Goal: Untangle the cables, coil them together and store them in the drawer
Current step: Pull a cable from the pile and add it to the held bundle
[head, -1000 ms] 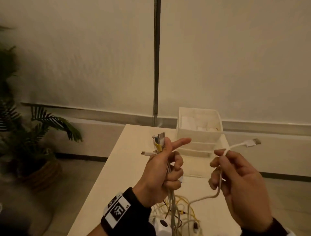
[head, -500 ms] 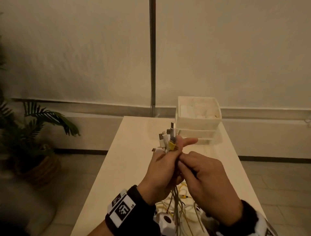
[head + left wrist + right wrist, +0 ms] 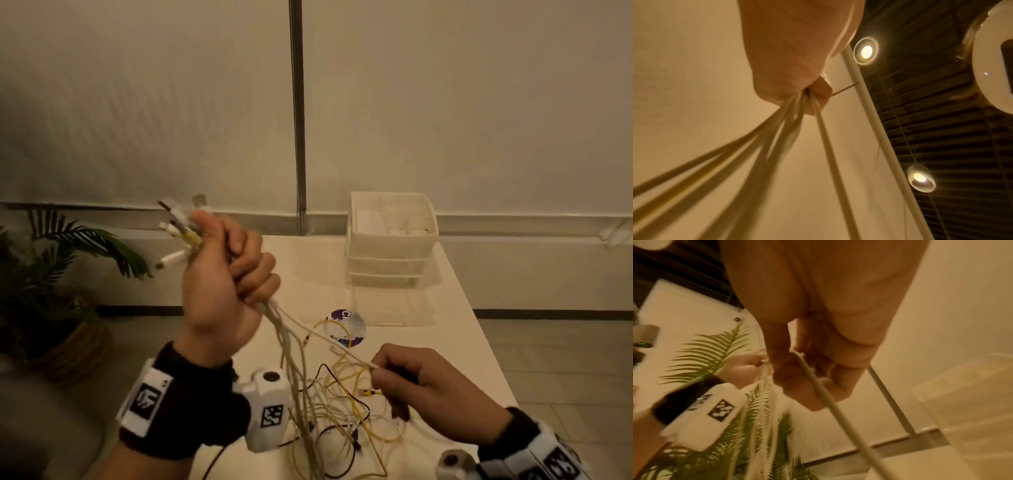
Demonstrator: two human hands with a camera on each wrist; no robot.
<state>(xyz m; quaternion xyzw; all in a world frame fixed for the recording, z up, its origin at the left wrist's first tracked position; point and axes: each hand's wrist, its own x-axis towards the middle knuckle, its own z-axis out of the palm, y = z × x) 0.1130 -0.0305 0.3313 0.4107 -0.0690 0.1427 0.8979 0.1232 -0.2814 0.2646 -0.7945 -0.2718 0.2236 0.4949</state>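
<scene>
A: Status of the cables [image 3: 301,377]?

B: The left hand [image 3: 219,284] clenches their gathered plug ends, raised. Below and to its right, the right hand [image 3: 421,394] pinches one white strand [image 3: 329,339]. The rest lie tangled under both hands; nothing is coiled or stored.

A: Clearance?

B: The drawer unit [image 3: 390,246] sits beyond the right hand, its drawers seemingly closed. The table [image 3: 462,325] edge runs close to the right hand's outer side.

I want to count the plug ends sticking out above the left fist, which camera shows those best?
The head view: the connector ends fan out above the left hand. The left wrist view shows only cables leaving the fist from below; the right wrist view hides the plugs.
</scene>
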